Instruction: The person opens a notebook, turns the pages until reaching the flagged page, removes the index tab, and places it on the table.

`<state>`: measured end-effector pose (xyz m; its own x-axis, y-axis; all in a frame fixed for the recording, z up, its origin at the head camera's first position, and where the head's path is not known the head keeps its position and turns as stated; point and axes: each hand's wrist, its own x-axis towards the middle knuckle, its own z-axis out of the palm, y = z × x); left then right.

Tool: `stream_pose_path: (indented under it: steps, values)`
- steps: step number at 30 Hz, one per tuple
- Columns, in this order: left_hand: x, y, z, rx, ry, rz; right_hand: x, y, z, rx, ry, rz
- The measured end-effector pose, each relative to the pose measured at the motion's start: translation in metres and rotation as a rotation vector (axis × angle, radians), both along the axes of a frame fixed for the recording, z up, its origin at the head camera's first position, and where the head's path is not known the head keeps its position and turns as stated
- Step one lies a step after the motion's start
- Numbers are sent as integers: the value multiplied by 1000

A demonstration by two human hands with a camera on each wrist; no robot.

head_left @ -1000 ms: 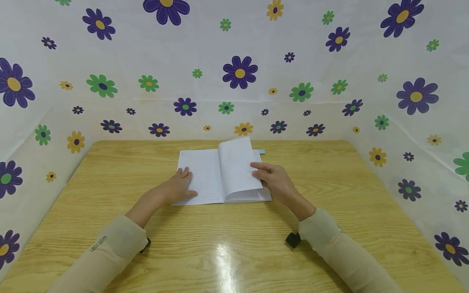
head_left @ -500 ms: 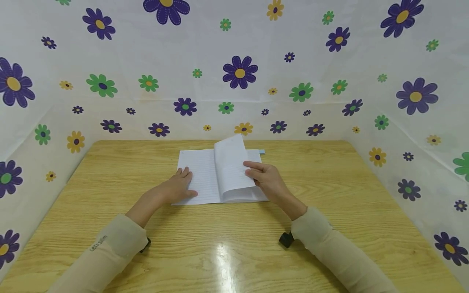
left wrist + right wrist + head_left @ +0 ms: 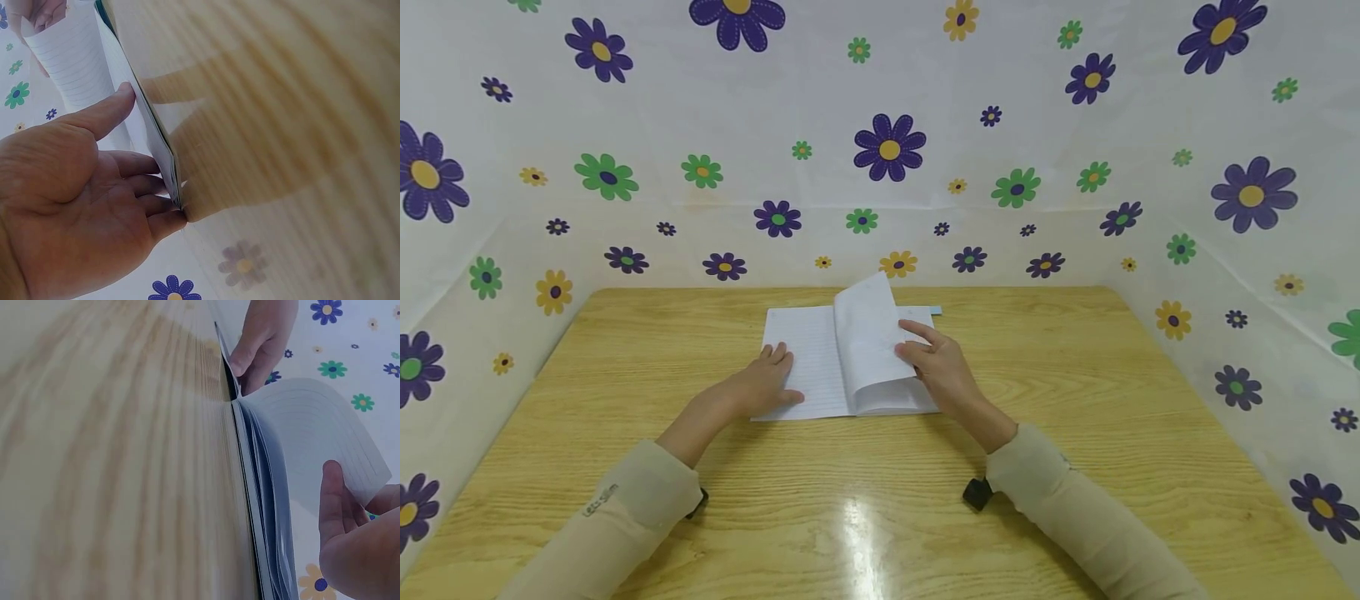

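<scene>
The ruled notebook [image 3: 820, 333] lies open on the wood-grain table [image 3: 880, 475] at the centre of the head view; the left hand [image 3: 760, 387], fingers extended and gripping nothing, rests on the left page [image 3: 801, 367]; the right hand [image 3: 946, 371], partly closed, pinches the outer edge of a raised leaf [image 3: 872, 337] between thumb and fingers. The page turn is judged partly complete: the leaf is separated from the right-hand pages [image 3: 917, 313] and stands curved, short of the left page; laying it over and releasing it appear to remain.
</scene>
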<state>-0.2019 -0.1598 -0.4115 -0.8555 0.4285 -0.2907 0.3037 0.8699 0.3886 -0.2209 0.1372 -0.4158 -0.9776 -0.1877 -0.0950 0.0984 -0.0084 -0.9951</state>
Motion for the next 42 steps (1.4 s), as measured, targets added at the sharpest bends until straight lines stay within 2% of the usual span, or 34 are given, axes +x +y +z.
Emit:
stream_pose_path:
  steps: [6,12,15,21,26,28,31,36,39,42]
  values:
    - [1,1,2,-1,1,0,1,-10,2,-59,-28,-5]
    - [1,-1,2,-9,9,-4,3,-19,4,-174,-49,60]
    - [-1,-2,1,-15,11,0,2,-22,4,-197,-50,71]
    - [-3,-7,-2,20,30,5,1,-26,2,-167,-53,101]
    - [-4,-15,-1,42,115,-21,0,-27,-1,-54,21,224]
    - [-4,-19,0,52,146,-13,-1,-28,-2,-7,57,275]
    - [-2,-26,2,74,182,28,-1,-30,-5,50,103,335]
    - [2,-35,13,110,204,156,-1,-35,-7,113,126,410]
    - [5,-40,22,173,199,233,0,-38,-8,123,117,445]
    - [6,-43,27,244,189,284,0,-40,-9,130,97,469]
